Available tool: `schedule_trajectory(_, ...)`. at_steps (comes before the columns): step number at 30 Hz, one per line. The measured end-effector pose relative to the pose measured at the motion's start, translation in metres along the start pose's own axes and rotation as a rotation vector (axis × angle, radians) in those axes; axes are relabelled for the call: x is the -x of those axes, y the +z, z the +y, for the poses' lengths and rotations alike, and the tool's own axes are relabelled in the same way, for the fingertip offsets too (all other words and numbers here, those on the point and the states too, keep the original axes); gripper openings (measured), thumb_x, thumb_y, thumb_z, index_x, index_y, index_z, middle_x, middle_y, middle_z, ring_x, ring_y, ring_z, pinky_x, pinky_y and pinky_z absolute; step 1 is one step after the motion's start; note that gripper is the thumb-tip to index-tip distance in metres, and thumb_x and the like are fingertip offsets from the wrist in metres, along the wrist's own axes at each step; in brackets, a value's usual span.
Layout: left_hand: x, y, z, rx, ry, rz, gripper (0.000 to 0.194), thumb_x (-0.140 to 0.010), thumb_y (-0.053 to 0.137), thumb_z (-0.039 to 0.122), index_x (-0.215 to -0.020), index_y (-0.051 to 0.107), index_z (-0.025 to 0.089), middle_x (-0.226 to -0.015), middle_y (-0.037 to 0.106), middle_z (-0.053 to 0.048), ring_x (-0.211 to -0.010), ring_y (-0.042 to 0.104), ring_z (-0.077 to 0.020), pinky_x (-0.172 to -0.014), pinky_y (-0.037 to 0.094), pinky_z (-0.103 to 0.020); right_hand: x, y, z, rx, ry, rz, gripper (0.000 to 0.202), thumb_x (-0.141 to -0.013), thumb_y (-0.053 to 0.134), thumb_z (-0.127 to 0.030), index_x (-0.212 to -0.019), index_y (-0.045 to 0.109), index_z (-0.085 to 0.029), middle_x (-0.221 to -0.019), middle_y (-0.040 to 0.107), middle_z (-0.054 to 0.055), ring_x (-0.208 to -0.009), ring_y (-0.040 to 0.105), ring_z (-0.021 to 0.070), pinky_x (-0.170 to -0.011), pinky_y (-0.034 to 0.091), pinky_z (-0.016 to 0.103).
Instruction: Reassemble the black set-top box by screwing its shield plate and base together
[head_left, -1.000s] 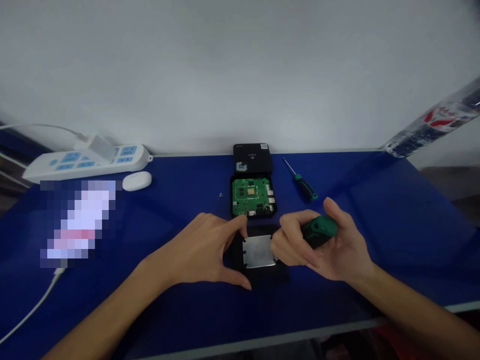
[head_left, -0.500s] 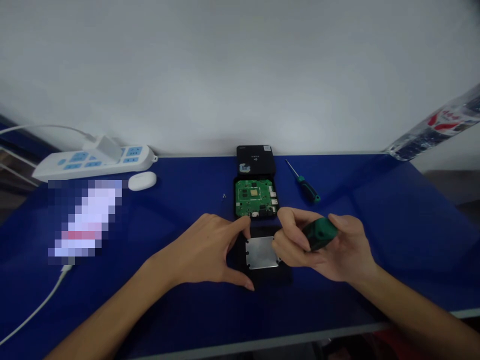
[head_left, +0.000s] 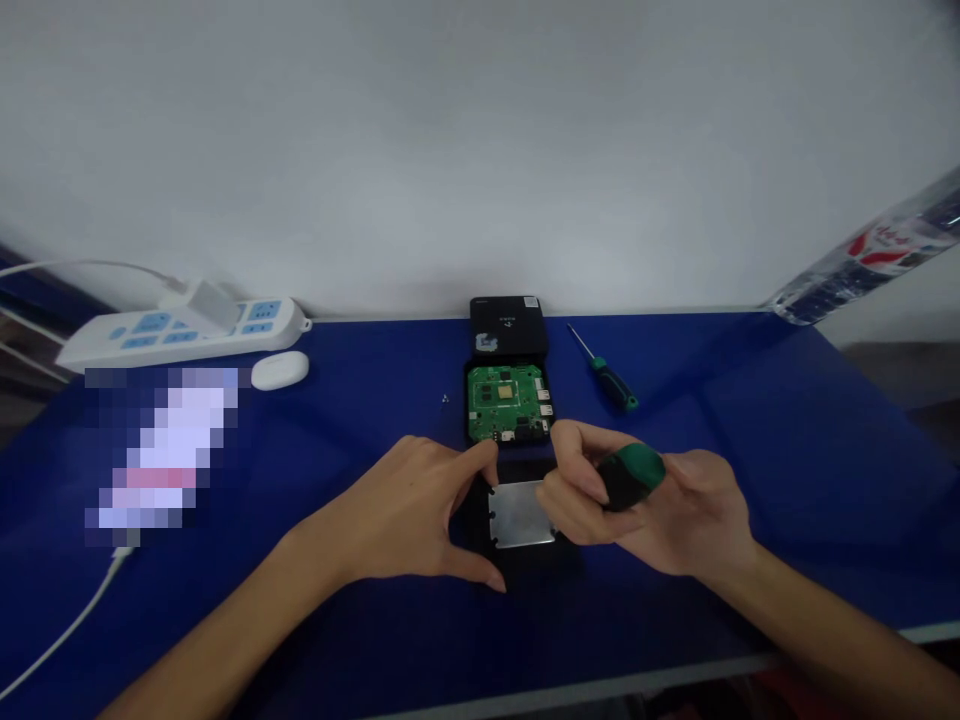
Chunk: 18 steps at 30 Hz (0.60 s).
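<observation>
My left hand [head_left: 420,505] grips the left side of a black casing [head_left: 474,515] between thumb and forefinger. A silver metal plate [head_left: 521,515] lies in that casing. Over its right side, my right hand [head_left: 630,495] is closed on a green and black screwdriver handle [head_left: 634,473]; its tip is hidden behind the fingers. Just beyond the casing sits an open black box with a green circuit board [head_left: 504,400]. A black cover [head_left: 507,327] lies behind the board.
A second screwdriver [head_left: 615,385] lies right of the board, and tiny screws [head_left: 445,399] lie left of it. Further left are a white oval case [head_left: 280,371], a power strip [head_left: 180,335] and a blurred phone [head_left: 169,440]. A wrapped bottle pack [head_left: 870,250] stands at right.
The view has shifted slightly, so the objects appear a little lower and further left. The screwdriver handle in my right hand has tilted a little. Both hands keep their hold.
</observation>
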<state>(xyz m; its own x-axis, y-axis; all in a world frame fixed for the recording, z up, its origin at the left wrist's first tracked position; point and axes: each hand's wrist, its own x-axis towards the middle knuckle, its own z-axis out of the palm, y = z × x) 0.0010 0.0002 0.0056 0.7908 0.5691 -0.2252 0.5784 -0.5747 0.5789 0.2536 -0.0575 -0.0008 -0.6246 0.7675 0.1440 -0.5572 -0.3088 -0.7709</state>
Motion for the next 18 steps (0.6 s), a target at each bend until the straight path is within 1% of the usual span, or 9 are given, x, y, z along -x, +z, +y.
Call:
schedule_trajectory(2, -0.0002, 0.0007, -0.0006, 0.001, 0.010, 0.010, 0.077, -0.072, 0.081, 0.089, -0.106, 0.065, 0.023, -0.066, 0.063, 0.007, -0.054, 0.058, -0.0181, -0.056, 0.026, -0.031, 0.0011, -0.0012, -0.0007, -0.025, 0.022, -0.002, 0.052, -0.094, 0.070, -0.070, -0.098, 0.055, -0.021, -0.064, 0.036, -0.008, -0.055, 0.024, 0.0134, -0.059, 0.025, 0.031)
schedule_trajectory(5, -0.0003, 0.0018, -0.0010, 0.008, 0.023, 0.033, 0.076, -0.072, 0.081, 0.090, -0.106, 0.065, 0.023, -0.066, 0.062, 0.007, -0.054, 0.057, -0.0174, -0.055, 0.027, -0.031, 0.0018, -0.0018, -0.0007, -0.034, 0.021, -0.005, 0.051, -0.094, 0.070, -0.069, -0.099, 0.055, -0.021, -0.066, 0.040, -0.008, -0.054, 0.026, 0.0128, -0.059, 0.026, 0.031)
schedule_trajectory(6, -0.0002, 0.0020, -0.0009, 0.011, 0.025, 0.037, 0.076, -0.072, 0.081, 0.089, -0.106, 0.065, 0.023, -0.065, 0.062, 0.008, -0.053, 0.057, -0.0171, -0.055, 0.028, -0.031, 0.0015, -0.0016, -0.0006, -0.028, 0.013, -0.003, 0.050, -0.097, 0.067, -0.069, -0.098, 0.056, -0.021, -0.066, 0.041, -0.007, -0.054, 0.028, 0.0130, -0.059, 0.026, 0.031)
schedule_trajectory(8, -0.0001, 0.0022, -0.0008, 0.014, 0.023, 0.038, 0.076, -0.072, 0.081, 0.089, -0.106, 0.065, 0.023, -0.065, 0.061, 0.008, -0.053, 0.056, -0.0165, -0.056, 0.029, -0.031, 0.0004, -0.0008, -0.0002, 0.000, -0.012, 0.001, 0.050, -0.105, 0.056, -0.068, -0.092, 0.058, -0.020, -0.066, 0.043, -0.005, -0.054, 0.032, 0.0142, -0.059, 0.027, 0.032)
schedule_trajectory(10, 0.0001, 0.0020, -0.0007, 0.011, 0.016, 0.031, 0.077, -0.072, 0.081, 0.089, -0.107, 0.066, 0.023, -0.066, 0.061, 0.007, -0.053, 0.056, -0.0166, -0.056, 0.029, -0.031, -0.0011, 0.0000, 0.0006, 0.034, -0.040, 0.005, 0.058, -0.112, 0.041, -0.066, -0.082, 0.058, -0.020, -0.066, 0.043, -0.002, -0.056, 0.035, 0.0159, -0.059, 0.029, 0.034)
schedule_trajectory(12, 0.0004, 0.0018, -0.0008, 0.005, 0.012, 0.022, 0.078, -0.071, 0.081, 0.089, -0.108, 0.066, 0.023, -0.066, 0.062, 0.007, -0.053, 0.057, -0.0170, -0.056, 0.028, -0.031, -0.0023, 0.0004, 0.0018, 0.045, -0.060, -0.002, 0.065, -0.116, 0.032, -0.064, -0.076, 0.058, -0.020, -0.065, 0.041, -0.001, -0.057, 0.036, 0.0168, -0.059, 0.030, 0.034)
schedule_trajectory(14, 0.0007, 0.0016, -0.0010, 0.003, 0.012, 0.017, 0.078, -0.072, 0.081, 0.090, -0.108, 0.066, 0.022, -0.066, 0.062, 0.007, -0.054, 0.057, -0.0174, -0.056, 0.028, -0.031, -0.0027, 0.0003, 0.0031, 0.030, -0.075, -0.006, 0.067, -0.118, 0.029, -0.062, -0.077, 0.060, -0.019, -0.063, 0.037, -0.002, -0.056, 0.035, 0.0170, -0.058, 0.029, 0.034)
schedule_trajectory(16, 0.0009, 0.0014, -0.0013, 0.004, 0.015, 0.016, 0.078, -0.072, 0.081, 0.090, -0.108, 0.066, 0.022, -0.066, 0.063, 0.007, -0.054, 0.058, -0.0178, -0.056, 0.028, -0.031, -0.0024, -0.0001, 0.0036, 0.003, -0.076, -0.009, 0.065, -0.116, 0.030, -0.065, -0.083, 0.062, -0.019, -0.062, 0.034, -0.004, -0.055, 0.032, 0.0168, -0.057, 0.028, 0.033)
schedule_trajectory(18, 0.0010, 0.0012, -0.0013, 0.006, 0.019, 0.019, 0.078, -0.072, 0.081, 0.090, -0.108, 0.066, 0.023, -0.067, 0.063, 0.007, -0.055, 0.059, -0.0185, -0.057, 0.028, -0.032, -0.0017, -0.0008, 0.0030, -0.021, -0.050, -0.005, 0.058, -0.111, 0.042, -0.070, -0.091, 0.061, -0.019, -0.062, 0.033, -0.006, -0.055, 0.029, 0.0159, -0.058, 0.027, 0.033)
